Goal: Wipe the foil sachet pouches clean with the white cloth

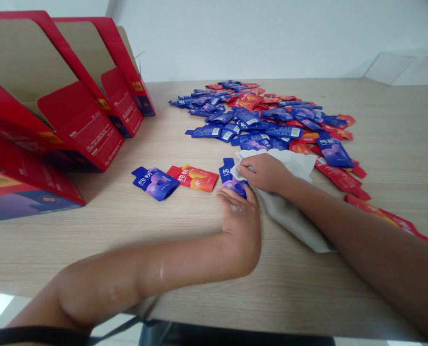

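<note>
A blue spouted pouch [234,184] lies flat on the table, with my left hand [239,209] closed on its lower end. My right hand [266,172] grips a white cloth [294,162], bunched at the fingertips and touching the pouch's upper right part. The rest of the cloth spreads under my right wrist and trails toward me. To the left, a red pouch [198,179] lies face up beside another blue pouch [155,183], their edges meeting.
Behind my hands spreads a heap of blue and red pouches [250,117], some trailing down the right side. Several open red cardboard boxes [87,129] stand along the left. A clear plastic piece [389,67] leans by the wall at the far right.
</note>
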Available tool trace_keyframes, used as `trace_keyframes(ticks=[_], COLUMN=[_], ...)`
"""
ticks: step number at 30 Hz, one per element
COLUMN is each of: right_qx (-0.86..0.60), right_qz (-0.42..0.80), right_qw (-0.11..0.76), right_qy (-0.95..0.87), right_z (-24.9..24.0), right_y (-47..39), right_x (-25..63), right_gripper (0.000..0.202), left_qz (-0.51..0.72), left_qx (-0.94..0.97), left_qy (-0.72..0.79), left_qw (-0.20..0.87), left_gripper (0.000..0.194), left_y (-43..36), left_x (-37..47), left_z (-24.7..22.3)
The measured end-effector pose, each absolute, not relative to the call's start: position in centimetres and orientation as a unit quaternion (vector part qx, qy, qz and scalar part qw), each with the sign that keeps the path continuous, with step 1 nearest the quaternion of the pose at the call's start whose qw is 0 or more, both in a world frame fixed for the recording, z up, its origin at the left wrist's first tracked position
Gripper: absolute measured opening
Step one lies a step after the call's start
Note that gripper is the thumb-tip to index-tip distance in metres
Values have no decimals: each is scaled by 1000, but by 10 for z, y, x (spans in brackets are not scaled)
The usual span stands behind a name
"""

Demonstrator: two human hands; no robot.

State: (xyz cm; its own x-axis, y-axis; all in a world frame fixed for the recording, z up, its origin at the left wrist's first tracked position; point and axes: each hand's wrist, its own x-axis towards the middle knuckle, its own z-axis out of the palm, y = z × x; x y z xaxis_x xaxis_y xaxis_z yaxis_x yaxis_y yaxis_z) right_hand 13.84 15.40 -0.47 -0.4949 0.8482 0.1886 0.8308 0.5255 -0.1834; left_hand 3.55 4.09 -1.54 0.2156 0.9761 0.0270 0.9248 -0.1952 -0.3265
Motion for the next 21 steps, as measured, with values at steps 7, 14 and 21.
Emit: trace_keyframes(ticks=[7,14,21], right_qx=[-520,-438,-388], right_qz=[3,14,62], right_qw=[144,271,158], right_qy=[-842,-857,-906], right_z=[-8,1,-6], right_y=[158,148,146], right_x=[144,142,136], right_gripper=[40,36,38], left_qz=[64,57,78], left_qx=[-766,-767,-768], left_qy=[-631,-629,-621], left_qw=[105,110,133], left_gripper=[50,49,47], left_y=[42,41,41], left_x=[35,35,35], left_z=[-14,-15,-15])
